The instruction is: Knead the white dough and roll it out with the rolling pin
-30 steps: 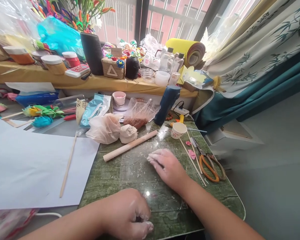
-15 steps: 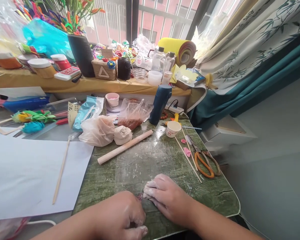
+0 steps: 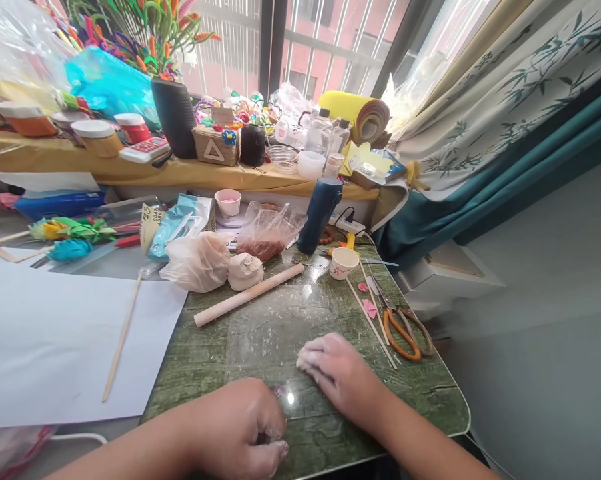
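Note:
My left hand is curled into a fist near the front of the green tabletop, thumb low. The inside of its palm is hidden. White residue coats the thumb and knuckles. My right hand has its whitened fingers bent together over a small piece of pale clay, mostly covered by the fingertips. It presses down at the right part of a clear sheet dotted with white crumbs. Beyond the sheet lie a wooden rolling pin and a lump of white clay.
Behind the rolling pin are a plastic bag, a bag of brown clay and a blue bottle. To the right stand a paper cup, thin sticks and scissors. White paper covers the left side.
My right hand has slid slightly away and to the right, widening the gap between the hands. The left fist stays nearly in place. The whole view has shifted a little.

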The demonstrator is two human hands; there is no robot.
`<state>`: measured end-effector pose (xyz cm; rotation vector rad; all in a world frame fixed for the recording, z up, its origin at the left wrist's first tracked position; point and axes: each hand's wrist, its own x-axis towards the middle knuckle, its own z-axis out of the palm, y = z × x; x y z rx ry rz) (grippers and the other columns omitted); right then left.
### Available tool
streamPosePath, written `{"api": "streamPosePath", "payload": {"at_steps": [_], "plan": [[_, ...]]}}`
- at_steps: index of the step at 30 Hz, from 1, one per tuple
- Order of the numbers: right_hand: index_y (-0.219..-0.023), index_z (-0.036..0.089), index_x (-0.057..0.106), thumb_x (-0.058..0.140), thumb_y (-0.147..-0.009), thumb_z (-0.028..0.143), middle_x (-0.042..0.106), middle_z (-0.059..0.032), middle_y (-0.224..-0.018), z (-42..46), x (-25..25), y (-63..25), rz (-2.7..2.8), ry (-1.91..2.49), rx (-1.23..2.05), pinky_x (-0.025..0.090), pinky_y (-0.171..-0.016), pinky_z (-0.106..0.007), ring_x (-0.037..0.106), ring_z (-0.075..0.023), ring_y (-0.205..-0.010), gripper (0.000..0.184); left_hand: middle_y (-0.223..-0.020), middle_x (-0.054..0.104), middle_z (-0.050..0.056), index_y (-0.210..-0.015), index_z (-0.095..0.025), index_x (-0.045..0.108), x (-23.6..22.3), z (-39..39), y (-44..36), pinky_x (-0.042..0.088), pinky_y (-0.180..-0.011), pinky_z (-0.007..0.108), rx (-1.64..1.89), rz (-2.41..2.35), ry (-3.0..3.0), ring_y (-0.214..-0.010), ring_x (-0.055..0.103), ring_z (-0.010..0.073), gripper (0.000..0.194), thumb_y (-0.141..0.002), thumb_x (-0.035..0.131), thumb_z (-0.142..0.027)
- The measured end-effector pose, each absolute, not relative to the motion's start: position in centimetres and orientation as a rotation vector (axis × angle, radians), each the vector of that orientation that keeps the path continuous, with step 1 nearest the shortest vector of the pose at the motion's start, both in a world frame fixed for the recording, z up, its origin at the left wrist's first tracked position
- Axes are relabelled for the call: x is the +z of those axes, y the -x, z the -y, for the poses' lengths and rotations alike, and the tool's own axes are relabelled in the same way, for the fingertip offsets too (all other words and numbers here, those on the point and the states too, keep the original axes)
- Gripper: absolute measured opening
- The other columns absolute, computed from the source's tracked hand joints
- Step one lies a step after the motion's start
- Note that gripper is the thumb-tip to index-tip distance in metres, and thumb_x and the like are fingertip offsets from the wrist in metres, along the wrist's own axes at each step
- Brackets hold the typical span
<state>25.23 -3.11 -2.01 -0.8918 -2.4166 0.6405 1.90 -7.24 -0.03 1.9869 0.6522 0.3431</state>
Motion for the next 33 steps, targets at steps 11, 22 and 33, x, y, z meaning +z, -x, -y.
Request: {"api": "streamPosePath", "payload": {"at_steps": [11,22,33], "plan": [[-0.111,0.024,0.071,0.056,-0.102,0.023,0.072,-0.0085,-0.106,1.5,-0.8,-23.6,2.392,0.952,0.537,0.053,-0.091,-0.043,0.063,-0.0246,-0.1,0.018,-0.048,0.022,-0.008,-0.055,-0.022,0.027,-0.4,7.7,-1.9,0.019,-0.044,0.03,0.377,-0.654,-2.019,-0.044,0.018,0.0109,0.041,-0.07,0.063,-0.012],[-0.111,0.019,0.072,0.057,-0.1,0.019,0.076,-0.0094,-0.116,-0.1,-2.2,-19.0,2.409,0.705,0.675,0.049,-0.103,-0.041,0.065,-0.0235,-0.108,0.019,-0.049,0.025,-0.006,-0.057,-0.023,0.026,-0.8,7.9,-1.7,0.022,-0.046,0.031,0.439,-0.649,-2.068,-0.047,0.02,0.0129,0.035,-0.07,0.058,-0.016],[-0.127,0.017,0.063,0.05,-0.102,0.015,0.073,-0.0119,-0.125,4.4,-1.9,-28.1,2.691,0.46,0.505,0.052,-0.101,-0.042,0.064,-0.0243,-0.113,0.028,-0.051,0.026,-0.005,-0.059,-0.023,0.027,-0.6,7.6,-1.9,0.021,-0.047,0.03,0.436,-0.612,-2.045,-0.049,0.022,0.0139,0.035,-0.076,0.058,-0.018]]}}
